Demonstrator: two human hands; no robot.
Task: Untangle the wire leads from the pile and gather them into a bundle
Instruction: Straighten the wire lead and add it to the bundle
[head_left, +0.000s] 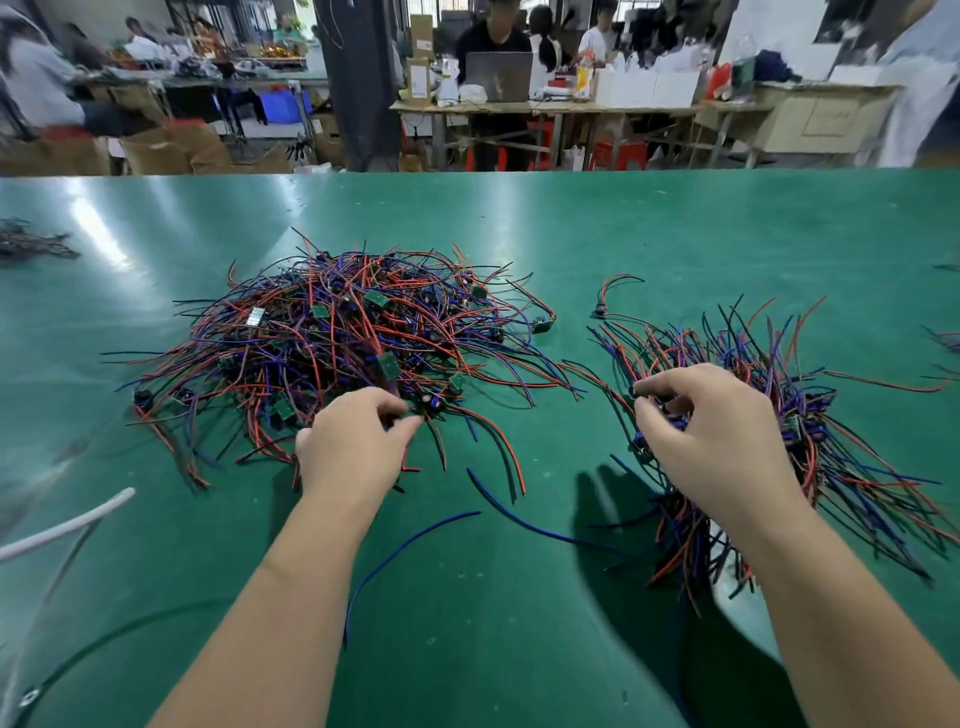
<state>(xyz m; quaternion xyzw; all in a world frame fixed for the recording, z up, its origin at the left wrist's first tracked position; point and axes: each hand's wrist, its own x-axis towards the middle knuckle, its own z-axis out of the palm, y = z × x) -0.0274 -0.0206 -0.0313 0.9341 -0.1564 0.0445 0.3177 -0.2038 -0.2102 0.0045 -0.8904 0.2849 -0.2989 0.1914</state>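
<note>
A big tangled pile (332, 332) of red, blue and black wire leads with small green circuit boards lies on the green table (675, 234), left of centre. My left hand (353, 441) reaches into its near edge and pinches a lead between thumb and fingers. To the right, a gathered bundle (810, 415) of the same leads fans out above and below my right hand (711, 431), which grips it around its middle. A loose blue lead (410, 545) and another blue one (519, 514) lie on the table between my forearms.
A single lead with a black connector (605, 304) lies behind the bundle. A white cable (67, 525) crosses the left edge. More dark parts (31, 244) sit at the far left. Beyond the table's far edge, people work at benches with boxes.
</note>
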